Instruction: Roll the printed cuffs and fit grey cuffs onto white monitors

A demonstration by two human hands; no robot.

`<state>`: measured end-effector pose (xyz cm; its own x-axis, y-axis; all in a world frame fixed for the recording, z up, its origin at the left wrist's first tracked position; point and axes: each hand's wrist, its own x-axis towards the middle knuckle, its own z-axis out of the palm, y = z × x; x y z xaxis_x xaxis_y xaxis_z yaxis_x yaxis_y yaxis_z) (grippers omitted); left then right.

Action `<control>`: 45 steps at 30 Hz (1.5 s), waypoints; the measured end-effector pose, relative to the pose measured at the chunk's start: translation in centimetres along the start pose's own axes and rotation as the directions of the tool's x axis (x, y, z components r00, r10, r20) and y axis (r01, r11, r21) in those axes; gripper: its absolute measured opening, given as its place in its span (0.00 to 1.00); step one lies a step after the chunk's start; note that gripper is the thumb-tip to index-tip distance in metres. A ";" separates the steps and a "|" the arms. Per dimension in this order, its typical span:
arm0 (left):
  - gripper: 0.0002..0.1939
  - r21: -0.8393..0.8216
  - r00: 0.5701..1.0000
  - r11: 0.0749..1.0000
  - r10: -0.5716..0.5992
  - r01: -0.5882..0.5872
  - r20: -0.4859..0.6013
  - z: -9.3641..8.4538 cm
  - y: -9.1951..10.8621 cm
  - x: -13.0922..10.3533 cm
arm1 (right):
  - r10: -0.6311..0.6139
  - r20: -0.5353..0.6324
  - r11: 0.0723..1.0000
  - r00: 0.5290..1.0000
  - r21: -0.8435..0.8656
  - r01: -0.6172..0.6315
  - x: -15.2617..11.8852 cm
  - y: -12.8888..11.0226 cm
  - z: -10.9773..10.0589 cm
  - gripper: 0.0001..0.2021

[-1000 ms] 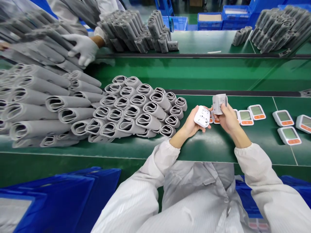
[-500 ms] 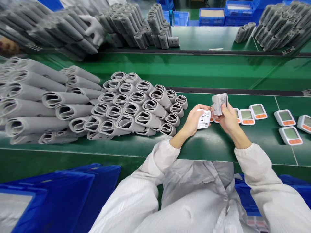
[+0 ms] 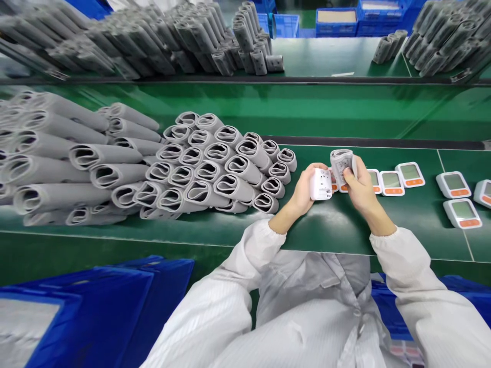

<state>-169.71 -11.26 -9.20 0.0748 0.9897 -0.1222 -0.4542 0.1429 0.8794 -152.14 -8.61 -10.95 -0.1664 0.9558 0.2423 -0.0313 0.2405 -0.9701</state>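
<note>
My left hand (image 3: 304,191) grips a white blood pressure monitor (image 3: 321,184), its back with slots and small markings turned toward me. In my right hand (image 3: 360,186) is a rolled grey cuff (image 3: 341,167), with the thumb pressed on its printed side. The two things are held close together above the green bench. Behind and beside my right hand lies a row of monitors (image 3: 392,182) with grey screens and orange buttons. Left of my hands, many rolled grey cuffs (image 3: 205,191) are stacked on their sides, open ends facing me.
More monitors (image 3: 462,212) lie at the right on the green bench (image 3: 326,230). Across a raised green divider (image 3: 307,110), a second bench carries stacks of grey cuffs (image 3: 199,36). Blue crates (image 3: 336,23) stand beyond it. Below the bench at left are blue bins (image 3: 115,306).
The cuff in my right hand has tilted and turned, showing its rolled top edge. The monitor has turned slightly in my left hand. A co-worker's gloved hand has left the far cuffs.
</note>
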 end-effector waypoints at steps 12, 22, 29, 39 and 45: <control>0.26 -0.073 0.883 0.886 -0.442 0.457 0.158 -0.3 1.3 0.3 | -0.157 0.109 0.934 0.982 -0.306 0.183 0.5 -0.1 -1.6 0.29; 0.32 -0.034 0.944 0.955 -0.287 0.296 0.163 -0.5 0.1 0.4 | -0.119 0.093 0.955 0.989 -0.263 0.140 0.7 -0.2 -1.9 0.28; 0.50 0.249 0.886 0.850 0.451 -0.464 0.110 -1.6 -2.3 1.0 | 0.172 -0.067 0.978 0.983 0.134 -0.162 0.6 0.6 -1.2 0.29; 0.38 0.382 0.721 0.612 0.595 -0.692 0.354 -2.7 -4.7 1.7 | 0.038 -0.044 0.995 0.998 -0.090 -0.042 -0.1 -0.9 -0.4 0.24; 0.34 0.392 0.800 0.698 0.509 -0.599 0.318 -2.8 -4.8 1.1 | -0.052 -0.045 0.975 0.998 -0.218 0.041 -0.3 -1.1 0.3 0.24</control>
<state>-169.91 -10.87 -14.82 0.1108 0.8614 0.4956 -0.0138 -0.4973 0.8675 -152.38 -9.20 -9.96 -0.1201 0.9485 0.2931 0.1776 0.3110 -0.9337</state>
